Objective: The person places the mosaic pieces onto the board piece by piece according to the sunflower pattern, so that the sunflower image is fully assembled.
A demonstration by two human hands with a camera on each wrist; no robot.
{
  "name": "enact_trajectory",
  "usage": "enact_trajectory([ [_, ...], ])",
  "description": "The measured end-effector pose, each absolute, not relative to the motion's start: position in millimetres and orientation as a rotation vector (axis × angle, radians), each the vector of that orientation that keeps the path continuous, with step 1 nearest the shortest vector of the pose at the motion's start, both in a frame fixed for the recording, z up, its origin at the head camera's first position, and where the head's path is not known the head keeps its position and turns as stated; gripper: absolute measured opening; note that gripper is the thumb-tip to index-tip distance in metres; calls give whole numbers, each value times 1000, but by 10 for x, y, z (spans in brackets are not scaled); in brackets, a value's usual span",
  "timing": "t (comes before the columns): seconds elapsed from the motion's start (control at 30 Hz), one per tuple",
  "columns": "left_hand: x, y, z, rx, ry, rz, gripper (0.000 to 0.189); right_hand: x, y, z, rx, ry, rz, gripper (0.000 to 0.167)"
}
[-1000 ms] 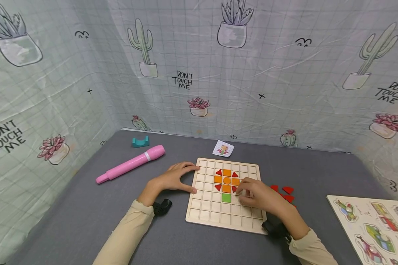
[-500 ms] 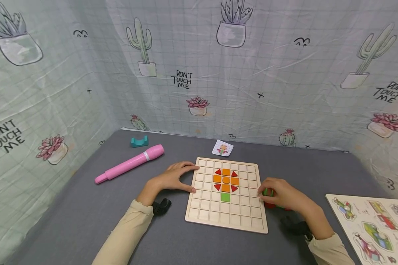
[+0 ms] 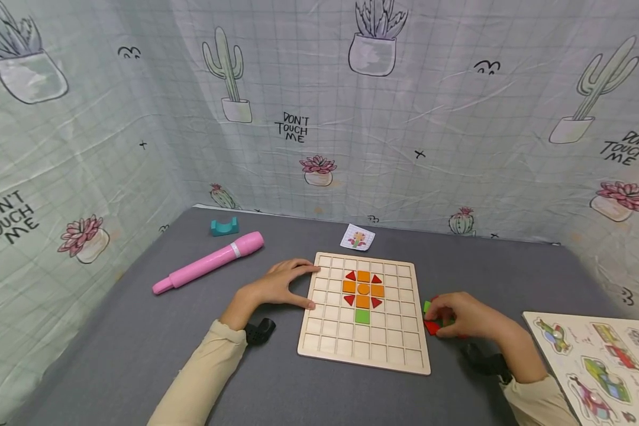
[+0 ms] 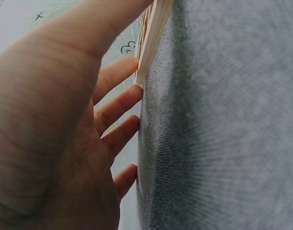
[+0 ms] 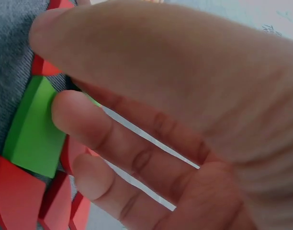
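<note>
A square wooden grid board [image 3: 330, 345] lies in the middle of the table. Orange squares, an orange disc [image 3: 363, 289], small red triangles [image 3: 376, 302] and one green square [image 3: 362, 316] are set on it. My left hand [image 3: 277, 290] rests at the board's left edge, thumb and fingers spread and touching it. Right of the board, my right hand [image 3: 465, 313] is over loose red and green pieces, fingers bent. In the right wrist view a fingertip touches or nearly touches a green piece [image 5: 36, 127]; red pieces [image 5: 17, 191] lie beside it. My thumb hides the index fingertip.
A small card [image 3: 358, 237] with a printed flower pattern lies behind the board. At the left are a pink pen-shaped object [image 3: 207, 264] and a teal stand [image 3: 224, 227]. A picture puzzle board [image 3: 575, 367] lies at the right. Patterned cloth [image 3: 319, 106] encloses the table.
My right hand has moved right, from beside the red triangles on the board to the loose pieces on the table. The left hand has stayed at the board's edge.
</note>
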State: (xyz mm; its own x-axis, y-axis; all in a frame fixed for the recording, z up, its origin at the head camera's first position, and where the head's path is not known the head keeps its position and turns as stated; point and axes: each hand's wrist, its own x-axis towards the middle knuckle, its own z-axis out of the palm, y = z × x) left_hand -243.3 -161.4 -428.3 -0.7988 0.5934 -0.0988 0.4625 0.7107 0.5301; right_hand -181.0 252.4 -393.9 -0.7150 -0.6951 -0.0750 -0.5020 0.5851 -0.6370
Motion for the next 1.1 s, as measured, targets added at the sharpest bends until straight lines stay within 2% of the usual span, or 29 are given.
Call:
enact_trajectory([
  [0.53,-2424,-1623,-4263,847,2650,719,81,-1803,2462,-3972,-893,2504,-883,20],
  [1.1,-2403,-1618,-4242,866,2655,726,81,-1785,2433,-3892,-1034,2636,-822,19],
])
